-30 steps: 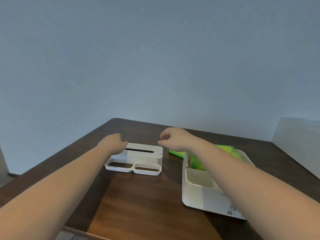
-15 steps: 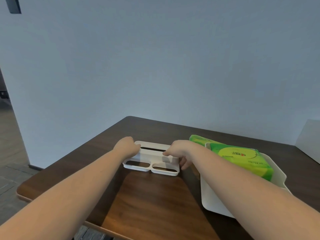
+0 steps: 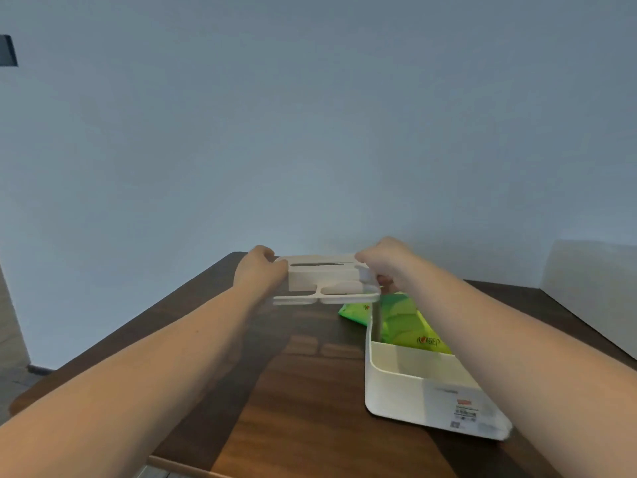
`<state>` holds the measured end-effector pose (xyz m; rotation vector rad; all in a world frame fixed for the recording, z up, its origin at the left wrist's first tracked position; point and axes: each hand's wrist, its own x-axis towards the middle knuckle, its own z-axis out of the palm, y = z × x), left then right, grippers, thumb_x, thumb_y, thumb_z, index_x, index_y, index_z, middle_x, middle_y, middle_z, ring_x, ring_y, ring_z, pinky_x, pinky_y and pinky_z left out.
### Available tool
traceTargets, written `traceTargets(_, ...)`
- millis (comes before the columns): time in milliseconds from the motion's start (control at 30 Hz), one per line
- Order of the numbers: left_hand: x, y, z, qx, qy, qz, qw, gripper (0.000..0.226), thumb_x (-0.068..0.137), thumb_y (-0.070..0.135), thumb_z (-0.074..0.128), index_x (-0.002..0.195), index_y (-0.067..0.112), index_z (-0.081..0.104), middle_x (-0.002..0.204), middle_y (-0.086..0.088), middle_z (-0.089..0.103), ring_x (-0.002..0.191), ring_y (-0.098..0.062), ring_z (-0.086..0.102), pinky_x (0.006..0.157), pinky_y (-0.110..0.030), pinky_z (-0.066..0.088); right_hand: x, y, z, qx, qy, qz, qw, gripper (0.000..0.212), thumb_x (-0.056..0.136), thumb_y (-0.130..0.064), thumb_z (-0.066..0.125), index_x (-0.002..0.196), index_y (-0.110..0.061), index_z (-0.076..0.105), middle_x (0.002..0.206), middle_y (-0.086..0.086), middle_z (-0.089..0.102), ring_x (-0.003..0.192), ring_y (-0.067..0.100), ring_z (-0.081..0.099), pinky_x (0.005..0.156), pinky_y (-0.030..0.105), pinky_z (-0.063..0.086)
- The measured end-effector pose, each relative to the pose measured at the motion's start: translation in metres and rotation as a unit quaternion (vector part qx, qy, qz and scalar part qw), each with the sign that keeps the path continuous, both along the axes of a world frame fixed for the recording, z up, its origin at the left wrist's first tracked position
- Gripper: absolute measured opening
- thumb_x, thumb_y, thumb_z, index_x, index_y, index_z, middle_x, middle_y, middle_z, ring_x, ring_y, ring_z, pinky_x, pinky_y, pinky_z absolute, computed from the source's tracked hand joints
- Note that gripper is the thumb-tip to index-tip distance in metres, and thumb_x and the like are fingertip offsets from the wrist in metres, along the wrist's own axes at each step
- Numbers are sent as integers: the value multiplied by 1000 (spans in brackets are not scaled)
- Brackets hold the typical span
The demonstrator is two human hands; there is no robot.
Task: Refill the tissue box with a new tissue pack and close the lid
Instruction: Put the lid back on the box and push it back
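The white lid (image 3: 325, 279), with a dark slot on top and two oval openings along its near edge, hangs in the air above the far part of the table. My left hand (image 3: 259, 270) grips its left end and my right hand (image 3: 382, 262) grips its right end. Below and to the right stands the white tissue box (image 3: 400, 391), open on top. A green tissue pack (image 3: 403, 322) lies in the box's far half, with one end sticking out over the far rim. My right forearm hides part of the pack and the box.
The dark wooden table (image 3: 303, 408) has its left edge and near edge in view. A plain wall stands close behind it. A pale panel (image 3: 593, 291) stands at the table's right side.
Both hands have closed on the lid's ends and lifted it off the table, carrying it a little to the right. The camera view has shifted too.
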<state>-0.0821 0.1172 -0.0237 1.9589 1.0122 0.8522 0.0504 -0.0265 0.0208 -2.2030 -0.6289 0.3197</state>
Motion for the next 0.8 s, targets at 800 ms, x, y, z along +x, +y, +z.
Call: traceTargets(800, 87, -124, -12, -74, 30, -70, 994, 41, 70, -2, 60, 109, 9, 63, 105, -9, 68, 94, -27, 64, 69, -31, 50, 51, -168, -39, -108, -15, -122, 987, 20, 82, -12, 55, 63, -6, 50, 66, 10, 50, 68, 30, 52, 60, 31, 40)
